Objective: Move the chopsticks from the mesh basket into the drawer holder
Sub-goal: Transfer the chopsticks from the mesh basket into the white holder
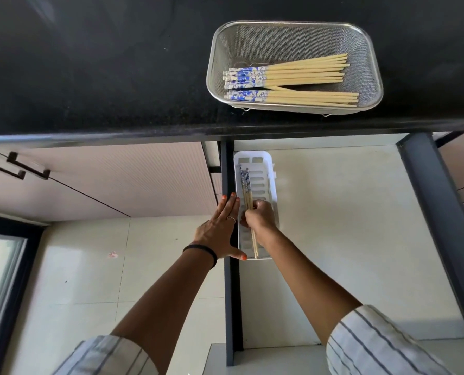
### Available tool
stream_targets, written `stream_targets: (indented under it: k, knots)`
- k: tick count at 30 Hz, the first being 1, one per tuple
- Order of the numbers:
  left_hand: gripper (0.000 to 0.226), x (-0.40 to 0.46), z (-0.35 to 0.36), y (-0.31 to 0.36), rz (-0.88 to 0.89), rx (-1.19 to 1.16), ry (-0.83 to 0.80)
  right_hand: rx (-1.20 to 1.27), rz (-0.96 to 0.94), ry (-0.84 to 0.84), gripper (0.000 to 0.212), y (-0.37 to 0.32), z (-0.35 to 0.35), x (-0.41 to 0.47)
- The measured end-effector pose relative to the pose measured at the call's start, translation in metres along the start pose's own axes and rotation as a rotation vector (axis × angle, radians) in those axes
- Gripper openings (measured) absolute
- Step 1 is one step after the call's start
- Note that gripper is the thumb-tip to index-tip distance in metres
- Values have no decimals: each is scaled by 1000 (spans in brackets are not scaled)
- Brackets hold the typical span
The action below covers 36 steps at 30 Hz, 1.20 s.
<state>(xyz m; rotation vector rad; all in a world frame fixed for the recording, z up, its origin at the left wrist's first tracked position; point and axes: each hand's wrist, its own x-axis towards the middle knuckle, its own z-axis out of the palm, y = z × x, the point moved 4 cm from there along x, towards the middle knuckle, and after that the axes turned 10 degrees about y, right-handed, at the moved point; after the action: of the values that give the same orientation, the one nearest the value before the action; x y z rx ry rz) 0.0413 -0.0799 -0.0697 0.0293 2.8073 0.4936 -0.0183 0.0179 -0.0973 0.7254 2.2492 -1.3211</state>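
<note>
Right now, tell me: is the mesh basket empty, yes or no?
No, many chopsticks lie in the mesh basket on the counter.

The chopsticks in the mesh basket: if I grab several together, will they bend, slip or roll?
The chopsticks look thin, straight and stiff, so bending seems unlikely. Their smooth, slim shafts could slide apart in a loose grip. Some may roll, though the basket walls should contain them.

no text, label, brand or number can be read here. the chopsticks have only a blue and white pattern on their ends, not letters.
</note>
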Motion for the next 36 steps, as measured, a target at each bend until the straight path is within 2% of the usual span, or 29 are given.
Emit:
stream_targets:
  k: [14, 22, 27, 36]
  knots:
    - [134, -1, -3, 1, -1, -10, -8, 17, -24, 135, 28, 1, -5, 6]
    - [135, -1, -4, 1, -9, -12, -11, -30, -73, 123, 31, -3, -4, 14]
    - [136, -1, -3, 1, -1, -6, -9, -53, -150, 118, 36, 2, -3, 11]
    - [135, -2, -4, 1, -4, 1, -14, -130, -349, 157, 23, 2, -7, 4]
